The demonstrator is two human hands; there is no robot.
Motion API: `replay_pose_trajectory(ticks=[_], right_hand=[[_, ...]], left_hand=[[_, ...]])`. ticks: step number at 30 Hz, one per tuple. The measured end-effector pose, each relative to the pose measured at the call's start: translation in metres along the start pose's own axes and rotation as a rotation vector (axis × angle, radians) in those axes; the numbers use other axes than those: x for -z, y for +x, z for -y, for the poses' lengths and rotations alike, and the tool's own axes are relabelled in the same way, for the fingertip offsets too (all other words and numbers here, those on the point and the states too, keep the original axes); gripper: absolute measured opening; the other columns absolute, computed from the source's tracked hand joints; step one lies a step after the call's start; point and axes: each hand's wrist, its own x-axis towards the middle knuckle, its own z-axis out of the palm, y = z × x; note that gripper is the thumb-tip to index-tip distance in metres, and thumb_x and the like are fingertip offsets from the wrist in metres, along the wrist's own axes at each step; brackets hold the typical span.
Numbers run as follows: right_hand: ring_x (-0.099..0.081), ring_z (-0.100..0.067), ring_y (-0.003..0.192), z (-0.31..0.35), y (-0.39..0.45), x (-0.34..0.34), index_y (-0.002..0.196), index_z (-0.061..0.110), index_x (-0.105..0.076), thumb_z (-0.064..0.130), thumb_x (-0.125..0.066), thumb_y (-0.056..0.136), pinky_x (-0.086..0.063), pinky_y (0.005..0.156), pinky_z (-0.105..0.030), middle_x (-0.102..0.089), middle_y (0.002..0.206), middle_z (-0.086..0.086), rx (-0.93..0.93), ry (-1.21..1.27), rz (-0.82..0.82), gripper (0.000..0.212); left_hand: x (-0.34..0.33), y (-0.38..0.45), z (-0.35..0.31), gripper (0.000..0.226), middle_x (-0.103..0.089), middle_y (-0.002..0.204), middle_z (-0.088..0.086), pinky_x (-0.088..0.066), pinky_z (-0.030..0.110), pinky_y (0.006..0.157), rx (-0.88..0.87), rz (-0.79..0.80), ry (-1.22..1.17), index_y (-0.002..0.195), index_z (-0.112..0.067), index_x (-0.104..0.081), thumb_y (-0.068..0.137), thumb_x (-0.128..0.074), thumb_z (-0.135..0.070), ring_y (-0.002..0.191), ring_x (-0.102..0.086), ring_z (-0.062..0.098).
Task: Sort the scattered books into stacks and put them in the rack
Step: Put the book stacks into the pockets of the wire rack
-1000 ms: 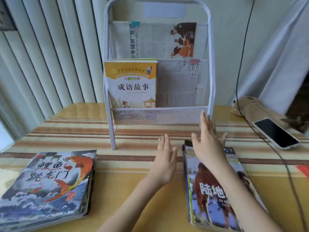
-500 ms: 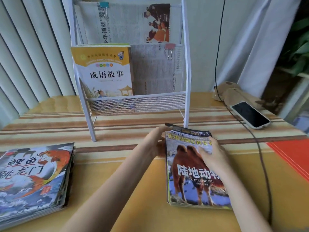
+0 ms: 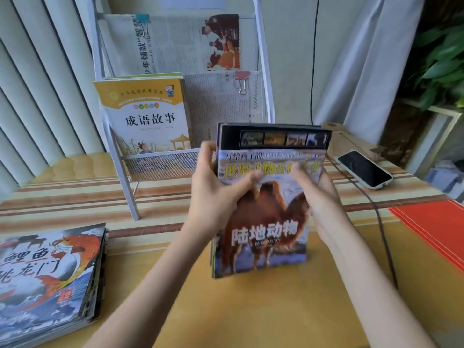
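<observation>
- Gripping a stack of camel-cover books (image 3: 263,222) from both sides, a person tilts it up off the yellow table (image 3: 251,310), the lower edge near the tabletop and the top edge leaning away toward the rack; the long axis runs bottom to top, cover facing the camera.
- The left hand (image 3: 216,194) wraps the stack's left edge, thumb pressed across the cover and fingers curled round behind.
- The right hand (image 3: 319,197) clamps the right edge, thumb lying on the cover, the other fingers hidden behind the books.
- At near left, a second stack of carp-cover books (image 3: 47,280) lies flat on the table, well apart from the hands.
- At right, a red mat (image 3: 434,229) lies at the table's edge, and a black cable (image 3: 376,209) runs across the striped cloth (image 3: 75,204).
- Farther right, a dark-screened phone (image 3: 364,169) lies face up.
- Behind the held stack stands the white wire rack (image 3: 263,71), an orange-and-white storybook (image 3: 145,116) upright in the left side of its lower mesh pocket.
- Clipped newspapers (image 3: 175,41) fill the rack's upper tier.
</observation>
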Motion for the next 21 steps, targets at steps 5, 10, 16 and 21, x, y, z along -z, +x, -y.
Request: replay_pose_trajectory(ticks=[5, 10, 16, 21], right_hand=[[-0.064, -0.013, 0.105, 0.002, 0.007, -0.045, 0.109, 0.021, -0.062, 0.071, -0.078, 0.044, -0.049, 0.093, -0.029, -0.071, 0.106, 0.005, 0.129, 0.072, 0.185, 0.083], [-0.057, -0.007, 0.115, -0.018, 0.008, -0.066, 0.122, 0.029, -0.053, 0.063, -0.074, 0.062, -0.039, 0.107, -0.039, -0.063, 0.121, 0.010, 0.109, -0.064, 0.272, 0.072], [-0.061, -0.008, 0.109, -0.003, 0.025, -0.076, 0.114, 0.024, -0.056, 0.049, -0.068, 0.066, -0.043, 0.103, -0.037, -0.067, 0.111, 0.009, 0.191, 0.016, 0.198, 0.056], [-0.063, -0.018, 0.110, 0.082, 0.074, -0.078, 0.111, 0.018, -0.060, 0.063, -0.071, 0.062, -0.046, 0.099, -0.039, -0.070, 0.109, 0.000, 0.457, 0.061, 0.259, 0.067]], left_hand=[[0.047, 0.005, 0.004, 0.055, -0.060, 0.096, -0.025, -0.051, 0.034, 0.090, -0.087, -0.085, 0.135, 0.105, -0.035, -0.044, 0.067, -0.083, -0.027, 0.094, -0.061, 0.003], [0.063, -0.015, 0.040, 0.110, -0.056, 0.129, -0.006, -0.048, 0.037, 0.099, 0.224, -0.227, 0.087, 0.145, -0.018, -0.026, 0.056, -0.085, -0.045, 0.120, -0.054, 0.008], [0.053, 0.009, 0.033, 0.078, -0.063, 0.107, 0.007, -0.050, 0.038, 0.089, 0.098, -0.304, 0.115, 0.118, -0.007, -0.047, 0.061, -0.085, -0.043, 0.102, -0.057, 0.023], [0.047, 0.081, -0.023, 0.060, -0.063, 0.100, 0.011, -0.054, 0.042, 0.082, -0.197, -0.297, 0.037, 0.111, -0.001, -0.045, 0.069, -0.082, -0.021, 0.096, -0.060, 0.031]])
